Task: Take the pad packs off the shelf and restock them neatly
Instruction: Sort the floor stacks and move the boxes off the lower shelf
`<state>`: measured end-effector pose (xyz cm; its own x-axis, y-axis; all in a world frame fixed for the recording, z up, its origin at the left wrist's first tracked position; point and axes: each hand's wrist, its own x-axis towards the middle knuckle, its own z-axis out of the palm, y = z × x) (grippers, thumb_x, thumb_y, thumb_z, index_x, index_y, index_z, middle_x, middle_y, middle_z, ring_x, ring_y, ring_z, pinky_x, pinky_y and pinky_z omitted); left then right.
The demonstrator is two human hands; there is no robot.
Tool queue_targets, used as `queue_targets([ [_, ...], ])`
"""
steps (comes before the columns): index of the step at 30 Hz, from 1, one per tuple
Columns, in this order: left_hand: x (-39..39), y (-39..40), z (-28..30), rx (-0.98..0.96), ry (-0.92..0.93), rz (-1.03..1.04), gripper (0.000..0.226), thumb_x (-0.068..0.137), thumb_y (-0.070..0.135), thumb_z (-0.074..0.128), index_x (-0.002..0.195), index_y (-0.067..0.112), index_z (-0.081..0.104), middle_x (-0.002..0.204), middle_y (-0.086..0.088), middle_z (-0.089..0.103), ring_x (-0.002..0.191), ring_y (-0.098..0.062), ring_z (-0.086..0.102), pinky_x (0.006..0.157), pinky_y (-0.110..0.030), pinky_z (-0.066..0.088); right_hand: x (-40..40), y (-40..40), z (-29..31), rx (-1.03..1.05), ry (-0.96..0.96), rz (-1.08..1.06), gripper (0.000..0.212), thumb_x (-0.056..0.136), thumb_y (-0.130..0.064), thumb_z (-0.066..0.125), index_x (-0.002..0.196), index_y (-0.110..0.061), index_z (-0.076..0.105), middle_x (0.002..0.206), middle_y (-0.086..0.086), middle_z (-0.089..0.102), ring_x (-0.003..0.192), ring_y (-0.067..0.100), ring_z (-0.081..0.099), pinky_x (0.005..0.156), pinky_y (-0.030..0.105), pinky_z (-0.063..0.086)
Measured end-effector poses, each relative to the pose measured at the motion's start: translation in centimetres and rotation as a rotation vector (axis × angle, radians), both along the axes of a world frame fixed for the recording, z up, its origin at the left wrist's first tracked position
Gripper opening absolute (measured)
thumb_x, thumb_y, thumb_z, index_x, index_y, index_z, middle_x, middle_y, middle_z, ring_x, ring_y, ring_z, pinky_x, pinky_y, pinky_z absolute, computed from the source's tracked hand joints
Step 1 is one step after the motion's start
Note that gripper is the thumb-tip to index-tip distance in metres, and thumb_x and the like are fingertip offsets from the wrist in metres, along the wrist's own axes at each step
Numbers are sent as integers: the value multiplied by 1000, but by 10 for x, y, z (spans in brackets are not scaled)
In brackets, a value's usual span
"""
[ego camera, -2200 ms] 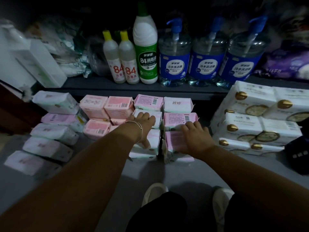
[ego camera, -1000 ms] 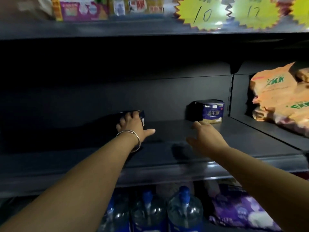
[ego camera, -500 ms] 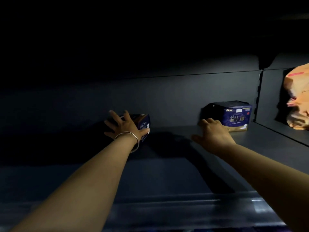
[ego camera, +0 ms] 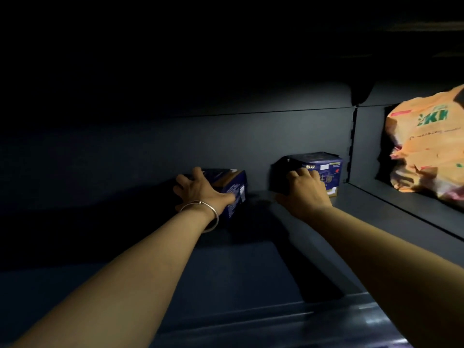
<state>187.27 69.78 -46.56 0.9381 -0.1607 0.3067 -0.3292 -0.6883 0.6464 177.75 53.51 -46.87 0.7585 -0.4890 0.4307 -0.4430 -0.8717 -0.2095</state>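
Pad packs, two of them, sit deep on the dark shelf (ego camera: 226, 267), both dark blue with pale print, well apart from each other along the back wall (ego camera: 175, 141). Your left hand (ego camera: 200, 192) lies over the left pack (ego camera: 234, 189): the fingers reach across its top and far side, and the thumb presses against the printed side facing you, so your grip is curled round that pack. A thin metal bangle (ego camera: 203, 209) circles that wrist. The pack sits turned at an angle, one corner pointing toward you.

Your right hand (ego camera: 305, 194) is on the right pack (ego camera: 324, 169), which stands close to the slotted upright (ego camera: 351, 146) at the end of this bay. The fingers are bent over its front upper edge and the thumb sits low at its left side, down by the shelf; that grip holds the pack too, though the dim light hides how far the fingers wrap.

Both of your forearms stretch in from the bottom of the view, throwing long shadows over the shelf. The shelf's front lip (ego camera: 288, 320) catches a faint sheen. Past the upright, in the next bay to the right, a crumpled orange bag (ego camera: 426, 146) with green lettering rests on its own shelf. Everything above is in near darkness.
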Motion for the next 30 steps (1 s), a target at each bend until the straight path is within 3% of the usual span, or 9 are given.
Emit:
queue_targets([
  [7, -23, -68, 0, -10, 2, -76, 83, 63, 37, 78, 128, 20, 30, 133, -11, 21, 124, -34, 26, 92, -45, 40, 6, -55, 2, 148, -62, -125, 82, 81, -52, 63, 145, -19, 26, 156, 11, 7, 138, 44, 15, 108, 51, 24],
  [15, -20, -95, -4, 74, -2, -31, 88, 63, 43, 78, 131, 19, 28, 134, -12, 20, 124, -36, 26, 95, -49, 42, 25, -88, 6, 378, -54, -133, 92, 77, -65, 59, 148, -41, 7, 156, 7, -21, 140, 48, -16, 107, 72, 8],
  [19, -16, -99, -6, 158, -5, 6, 91, 64, 50, 75, 136, 16, 30, 134, -12, 20, 125, -36, 27, 97, -48, 41, 39, -100, 4, 492, -131, -104, 89, 74, -65, 62, 147, -37, 19, 155, 5, -26, 138, 48, -22, 106, 73, 6],
  [22, -16, -100, -7, 211, -7, 6, 91, 67, 52, 73, 138, 16, 28, 138, -13, 17, 128, -37, 24, 99, -49, 39, 48, -110, 3, 513, -168, -105, 74, 74, -59, 67, 134, -27, 38, 155, 7, -23, 137, 51, -20, 107, 72, 8],
  [26, -19, -100, -9, 240, -16, 5, 93, 71, 50, 72, 141, 16, 23, 143, -14, 12, 131, -38, 21, 99, -46, 38, 48, -112, 7, 477, -189, -104, 67, 75, -47, 73, 127, -20, 41, 149, 11, 13, 134, 49, 11, 105, 66, 24],
  [30, -27, -99, -4, 168, 8, -10, 89, 72, 42, 75, 140, 13, 26, 144, -13, 12, 130, -38, 25, 95, -41, 40, 40, -98, 0, 384, -286, -112, 66, 72, -45, 74, 123, -17, 43, 136, 11, 25, 125, 43, 23, 99, 61, 34],
])
